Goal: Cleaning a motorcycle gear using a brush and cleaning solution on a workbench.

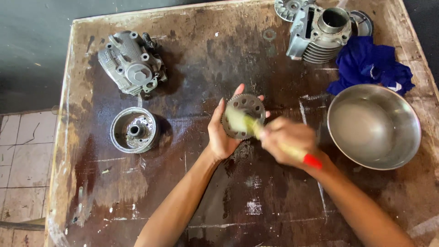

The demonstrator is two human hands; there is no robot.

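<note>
On the table (pixel 137 219), the gear (pixel 243 116) sits centre — bowl (pixel 374 126) right, drum (pixel 133 130) left, cylinder (pixel 320 32) behind.

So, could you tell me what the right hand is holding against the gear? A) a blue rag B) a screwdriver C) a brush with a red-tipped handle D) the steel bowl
C: the right hand grips a brush with a red-tipped handle, its bristles on the gear that the left hand holds.

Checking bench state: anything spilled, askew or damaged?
Nothing damaged. The worn brown wooden table shows dark wet-looking stains around the left hand holding the round toothed metal gear; the crumpled blue cloth lies against the steel bowl.
</note>
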